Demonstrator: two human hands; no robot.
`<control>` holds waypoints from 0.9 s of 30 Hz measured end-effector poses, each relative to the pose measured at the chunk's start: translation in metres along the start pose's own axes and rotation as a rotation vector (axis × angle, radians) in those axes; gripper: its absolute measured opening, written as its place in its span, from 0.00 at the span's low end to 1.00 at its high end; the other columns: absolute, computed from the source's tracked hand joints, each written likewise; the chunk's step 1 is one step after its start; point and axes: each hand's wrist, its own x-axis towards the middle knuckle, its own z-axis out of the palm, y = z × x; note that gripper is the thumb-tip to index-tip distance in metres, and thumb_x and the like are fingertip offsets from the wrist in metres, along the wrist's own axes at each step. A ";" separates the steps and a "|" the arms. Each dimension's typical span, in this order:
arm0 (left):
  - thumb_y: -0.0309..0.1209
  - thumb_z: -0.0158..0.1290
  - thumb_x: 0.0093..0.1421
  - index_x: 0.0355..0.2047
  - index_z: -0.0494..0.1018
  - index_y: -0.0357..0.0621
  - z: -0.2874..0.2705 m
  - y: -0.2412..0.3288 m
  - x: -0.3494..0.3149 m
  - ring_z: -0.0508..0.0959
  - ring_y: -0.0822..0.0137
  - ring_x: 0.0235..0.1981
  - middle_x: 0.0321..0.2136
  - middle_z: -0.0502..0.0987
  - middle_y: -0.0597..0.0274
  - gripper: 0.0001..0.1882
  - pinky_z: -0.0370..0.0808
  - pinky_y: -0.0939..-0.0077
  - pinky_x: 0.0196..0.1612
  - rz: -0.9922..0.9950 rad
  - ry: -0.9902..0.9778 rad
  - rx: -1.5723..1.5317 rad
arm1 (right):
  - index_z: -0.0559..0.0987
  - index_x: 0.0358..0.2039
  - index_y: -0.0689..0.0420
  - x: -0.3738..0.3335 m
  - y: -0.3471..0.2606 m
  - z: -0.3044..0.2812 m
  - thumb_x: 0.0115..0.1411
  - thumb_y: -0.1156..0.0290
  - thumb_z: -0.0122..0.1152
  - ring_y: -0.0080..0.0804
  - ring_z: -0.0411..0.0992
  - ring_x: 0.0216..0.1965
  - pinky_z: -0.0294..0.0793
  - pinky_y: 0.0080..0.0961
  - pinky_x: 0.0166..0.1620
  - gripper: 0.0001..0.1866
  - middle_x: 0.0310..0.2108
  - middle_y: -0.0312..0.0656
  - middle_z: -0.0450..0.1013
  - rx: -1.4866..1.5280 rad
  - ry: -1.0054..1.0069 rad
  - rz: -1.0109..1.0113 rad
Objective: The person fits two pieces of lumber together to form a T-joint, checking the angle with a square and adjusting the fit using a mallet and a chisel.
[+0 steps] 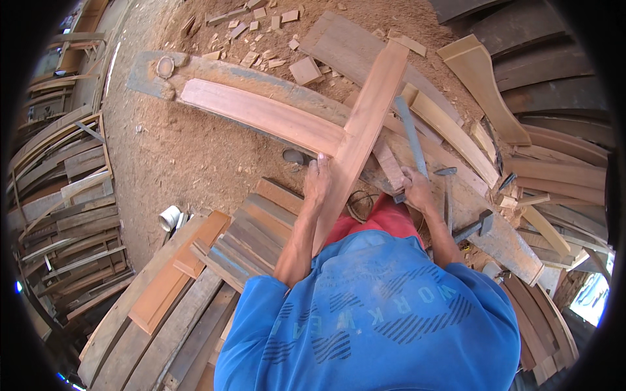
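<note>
Two reddish planed boards meet in a T-shaped joint. The long upright board (365, 120) slopes from my lap up to the right, and the moulded rail (261, 111) runs off to its left. My left hand (317, 177) is closed at the corner below the joint, its thumb on the rail's lower edge. My right hand (418, 189) is closed, right of the upright board, beside the lower end of a short wooden block (388, 164). A small dark piece (399, 197) shows under its fingers; what it grips is partly hidden.
A worn plank bench (147, 75) lies beneath the boards. A blue-grey metal bar (411, 133), a hammer (446, 172) and a dark metal clamp (479, 225) lie at the right. Offcuts (257, 26) litter the sawdust. Stacked planks (179, 313) flank me, and a white cup (169, 217) stands left.
</note>
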 end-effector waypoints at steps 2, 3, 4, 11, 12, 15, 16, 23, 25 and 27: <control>0.61 0.28 0.73 0.58 0.70 0.30 0.008 -0.014 0.008 0.71 0.29 0.59 0.54 0.74 0.24 0.42 0.66 0.45 0.61 0.005 0.035 -0.022 | 0.78 0.56 0.59 0.010 0.006 0.001 0.65 0.72 0.54 0.57 0.76 0.52 0.72 0.45 0.56 0.19 0.48 0.57 0.79 -0.081 0.012 -0.047; 0.61 0.28 0.73 0.58 0.69 0.30 0.010 -0.014 0.009 0.71 0.30 0.59 0.54 0.74 0.25 0.42 0.66 0.45 0.62 0.007 0.052 -0.031 | 0.78 0.56 0.59 0.016 -0.004 0.000 0.65 0.71 0.54 0.57 0.75 0.54 0.71 0.45 0.57 0.19 0.50 0.57 0.78 -0.087 -0.028 -0.034; 0.61 0.28 0.74 0.58 0.70 0.30 0.011 -0.016 0.009 0.71 0.30 0.59 0.54 0.74 0.25 0.42 0.66 0.45 0.62 0.031 0.057 -0.067 | 0.77 0.57 0.59 0.023 -0.016 0.000 0.66 0.70 0.54 0.58 0.74 0.55 0.71 0.45 0.59 0.20 0.51 0.57 0.77 -0.095 -0.069 -0.022; 0.57 0.28 0.75 0.55 0.72 0.29 0.011 -0.001 0.005 0.71 0.31 0.59 0.54 0.74 0.26 0.40 0.67 0.47 0.61 0.104 0.073 -0.149 | 0.76 0.58 0.65 0.066 -0.037 0.032 0.66 0.68 0.55 0.55 0.75 0.57 0.70 0.43 0.61 0.22 0.53 0.61 0.76 -0.198 0.066 -0.217; 0.57 0.28 0.75 0.55 0.72 0.29 0.011 -0.002 0.005 0.71 0.31 0.59 0.53 0.74 0.26 0.39 0.67 0.47 0.61 0.097 0.069 -0.154 | 0.77 0.57 0.65 0.064 -0.040 0.031 0.66 0.68 0.56 0.55 0.75 0.56 0.71 0.43 0.60 0.21 0.52 0.61 0.77 -0.172 0.047 -0.183; 0.57 0.28 0.75 0.54 0.72 0.29 0.006 0.005 -0.002 0.72 0.30 0.58 0.53 0.74 0.25 0.39 0.67 0.47 0.60 0.069 0.071 -0.115 | 0.79 0.53 0.65 0.052 -0.047 0.020 0.64 0.68 0.58 0.54 0.78 0.52 0.74 0.43 0.57 0.20 0.47 0.59 0.79 -0.105 -0.026 -0.086; 0.57 0.28 0.75 0.55 0.72 0.29 0.007 0.002 -0.001 0.72 0.30 0.58 0.53 0.74 0.25 0.39 0.67 0.46 0.61 0.061 0.073 -0.132 | 0.80 0.51 0.64 0.048 -0.045 0.016 0.63 0.68 0.59 0.54 0.78 0.51 0.75 0.43 0.55 0.19 0.45 0.59 0.80 -0.086 -0.057 -0.056; 0.60 0.33 0.73 0.57 0.70 0.29 0.022 -0.015 0.019 0.72 0.30 0.59 0.54 0.74 0.26 0.40 0.67 0.47 0.61 0.066 0.071 -0.142 | 0.80 0.48 0.58 0.028 -0.038 0.028 0.62 0.65 0.61 0.55 0.78 0.48 0.75 0.45 0.53 0.17 0.43 0.54 0.81 -0.248 -0.132 -0.016; 0.61 0.37 0.71 0.58 0.70 0.30 0.026 -0.021 0.022 0.73 0.32 0.58 0.54 0.75 0.27 0.41 0.68 0.48 0.61 0.040 0.079 -0.124 | 0.81 0.48 0.57 0.028 -0.036 0.031 0.62 0.64 0.61 0.55 0.78 0.48 0.75 0.46 0.52 0.16 0.42 0.53 0.81 -0.292 -0.122 -0.017; 0.62 0.42 0.69 0.58 0.70 0.30 0.022 -0.003 0.017 0.75 0.34 0.57 0.52 0.77 0.29 0.41 0.70 0.50 0.60 -0.018 0.071 -0.081 | 0.81 0.47 0.56 0.027 -0.040 0.031 0.62 0.64 0.60 0.54 0.78 0.48 0.75 0.47 0.52 0.15 0.42 0.52 0.81 -0.366 -0.138 -0.003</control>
